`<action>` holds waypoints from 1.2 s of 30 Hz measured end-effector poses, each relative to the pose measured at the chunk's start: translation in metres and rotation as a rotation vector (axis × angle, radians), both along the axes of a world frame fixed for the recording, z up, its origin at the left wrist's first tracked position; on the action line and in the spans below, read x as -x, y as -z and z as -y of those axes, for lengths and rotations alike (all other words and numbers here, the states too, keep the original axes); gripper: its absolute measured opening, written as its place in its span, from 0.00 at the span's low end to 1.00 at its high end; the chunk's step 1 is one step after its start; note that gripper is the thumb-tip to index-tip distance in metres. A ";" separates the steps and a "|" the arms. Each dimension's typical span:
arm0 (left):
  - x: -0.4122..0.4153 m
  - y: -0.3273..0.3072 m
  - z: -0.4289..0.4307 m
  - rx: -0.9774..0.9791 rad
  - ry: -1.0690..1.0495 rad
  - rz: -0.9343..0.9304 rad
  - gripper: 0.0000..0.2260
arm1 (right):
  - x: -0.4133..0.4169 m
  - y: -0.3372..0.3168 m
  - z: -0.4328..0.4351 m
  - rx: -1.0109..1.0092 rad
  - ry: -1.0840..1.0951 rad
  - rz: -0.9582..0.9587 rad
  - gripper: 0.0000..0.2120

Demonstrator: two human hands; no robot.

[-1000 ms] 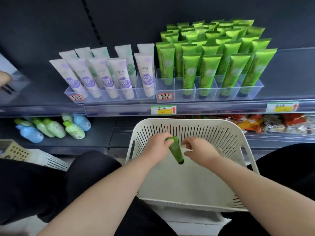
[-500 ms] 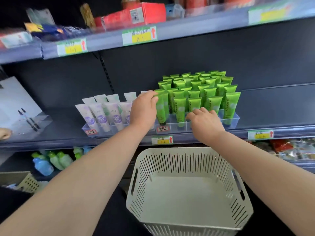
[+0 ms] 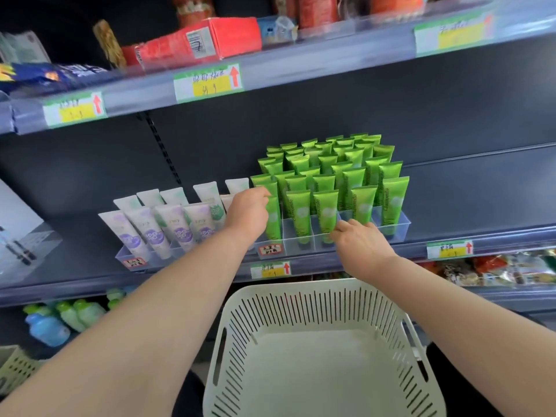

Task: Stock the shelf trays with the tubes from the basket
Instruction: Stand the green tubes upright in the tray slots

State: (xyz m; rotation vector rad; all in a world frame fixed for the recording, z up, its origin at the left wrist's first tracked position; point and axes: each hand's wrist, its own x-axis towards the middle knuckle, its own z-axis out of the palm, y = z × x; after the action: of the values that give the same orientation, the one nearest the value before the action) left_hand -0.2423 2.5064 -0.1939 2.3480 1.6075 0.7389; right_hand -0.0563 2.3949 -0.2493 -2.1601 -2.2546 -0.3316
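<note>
The white slotted basket (image 3: 316, 302) sits low in front of me with nothing inside. On the middle shelf a clear tray (image 3: 400, 227) holds several rows of upright green tubes (image 3: 361, 182). My left hand (image 3: 248, 213) is at the tray's front-left slot, fingers curled on a green tube (image 3: 274, 219) that stands in that slot. My right hand (image 3: 359, 243) rests on the tray's front wall, holding nothing, its fingertips touching the foot of a front-row green tube (image 3: 326, 212). A second clear tray (image 3: 123, 257) to the left holds white and purple tubes (image 3: 177, 227).
An upper shelf edge with price labels (image 3: 207, 82) overhangs the trays, with a red box (image 3: 198, 40) on it. Small bottles (image 3: 69, 317) stand on the lower shelf at left, snack packets (image 3: 511, 269) at right. A beige basket (image 3: 15, 368) sits at the lower left.
Both hands rose from the basket to the shelf with the green tube. Since half a second ago the tube has gone down into the front-left slot and my right hand has slid right.
</note>
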 end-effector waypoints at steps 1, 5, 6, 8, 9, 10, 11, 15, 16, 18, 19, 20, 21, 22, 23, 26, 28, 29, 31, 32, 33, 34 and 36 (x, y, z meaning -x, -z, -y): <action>-0.002 0.000 -0.001 0.002 -0.004 -0.013 0.14 | -0.001 0.001 -0.001 -0.003 -0.002 -0.007 0.14; -0.007 -0.007 -0.001 -0.002 0.011 -0.013 0.14 | -0.005 0.003 -0.004 -0.027 -0.002 -0.042 0.15; -0.008 -0.009 0.001 -0.009 0.021 -0.024 0.14 | -0.006 0.003 -0.004 -0.036 0.002 -0.055 0.16; -0.009 -0.015 0.006 -0.010 0.027 -0.042 0.14 | -0.008 0.001 -0.002 -0.045 0.011 -0.075 0.17; -0.010 -0.018 0.009 -0.008 0.024 -0.047 0.14 | -0.010 -0.001 0.000 -0.051 0.017 -0.076 0.17; -0.010 -0.022 0.012 -0.012 0.021 -0.054 0.15 | -0.011 -0.003 0.002 -0.059 0.023 -0.076 0.17; -0.011 -0.025 0.014 -0.024 0.020 -0.064 0.15 | -0.013 -0.006 0.005 -0.067 0.029 -0.074 0.17; -0.022 -0.042 0.026 -0.054 0.065 -0.067 0.13 | -0.024 -0.020 0.019 -0.101 0.062 -0.071 0.18; -0.027 -0.046 0.030 -0.055 0.080 -0.064 0.12 | -0.028 -0.024 0.023 -0.110 0.076 -0.066 0.18; -0.040 -0.054 0.038 -0.048 0.109 -0.053 0.11 | -0.040 -0.032 0.031 -0.125 0.109 -0.065 0.17; -0.048 -0.058 0.041 -0.047 0.128 -0.053 0.11 | -0.046 -0.036 0.033 -0.137 0.130 -0.071 0.17; -0.056 -0.060 0.045 -0.053 0.150 -0.059 0.11 | -0.052 -0.039 0.036 -0.151 0.151 -0.081 0.17; -0.065 -0.062 0.047 -0.058 0.172 -0.066 0.11 | -0.059 -0.041 0.037 -0.161 0.171 -0.094 0.17; -0.074 -0.064 0.049 -0.059 0.195 -0.069 0.10 | -0.065 -0.043 0.038 -0.169 0.190 -0.104 0.17; -0.083 -0.064 0.051 -0.058 0.218 -0.068 0.10 | -0.072 -0.044 0.038 -0.173 0.210 -0.111 0.17; -0.111 -0.065 0.050 -0.045 0.271 -0.076 0.09 | -0.091 -0.047 0.034 -0.185 0.271 -0.130 0.16; -0.128 -0.064 0.045 -0.027 0.294 -0.094 0.10 | -0.103 -0.049 0.030 -0.209 0.297 -0.164 0.14; -0.135 -0.064 0.042 -0.022 0.298 -0.101 0.10 | -0.108 -0.050 0.027 -0.229 0.306 -0.186 0.14; -0.150 -0.062 0.034 -0.016 0.306 -0.108 0.09 | -0.116 -0.053 0.020 -0.268 0.314 -0.233 0.13; -0.157 -0.061 0.029 -0.015 0.310 -0.112 0.09 | -0.119 -0.055 0.016 -0.278 0.308 -0.260 0.14; -0.165 -0.060 0.024 -0.017 0.314 -0.122 0.09 | -0.122 -0.057 0.012 -0.279 0.293 -0.287 0.17; -0.173 -0.059 0.019 -0.021 0.320 -0.139 0.10 | -0.124 -0.059 0.007 -0.270 0.267 -0.309 0.20; -0.188 -0.058 0.009 -0.019 0.332 -0.179 0.12 | -0.128 -0.062 -0.002 -0.237 0.202 -0.327 0.21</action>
State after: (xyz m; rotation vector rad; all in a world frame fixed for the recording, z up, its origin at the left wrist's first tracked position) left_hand -0.0544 2.4975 -0.1360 2.6648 1.2232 0.4879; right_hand 0.0713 2.3974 -0.1871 -2.1377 -1.7397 -0.2139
